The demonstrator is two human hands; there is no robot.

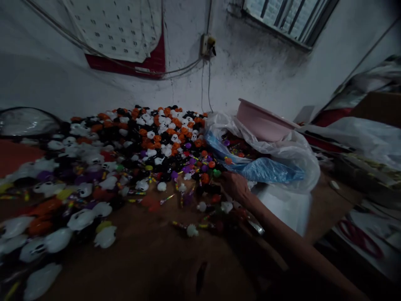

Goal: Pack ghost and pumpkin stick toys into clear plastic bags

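My right hand (234,186) reaches in from the lower right, low over the table, beside the right end of a heap of small plastic Halloween trinkets (166,129). Its fingers are dim and blurred, so whether they grip anything is hidden. Close to the fingertips lie a green piece (216,172) and an orange piece (205,179). Just beyond the hand stands a bag with a blue and clear plastic lining (266,170), holding similar small pieces. Under my forearm a shiny metallic object (256,226) rests among loose trinkets. My left hand is out of the picture.
A pink basin (266,121) leans tilted behind the bag. White ghost pieces (58,240) spread across the left side of the brown tabletop (140,259). Against the wall are a socket (207,45) with hanging cables and a calendar (115,31). Clutter fills the right side.
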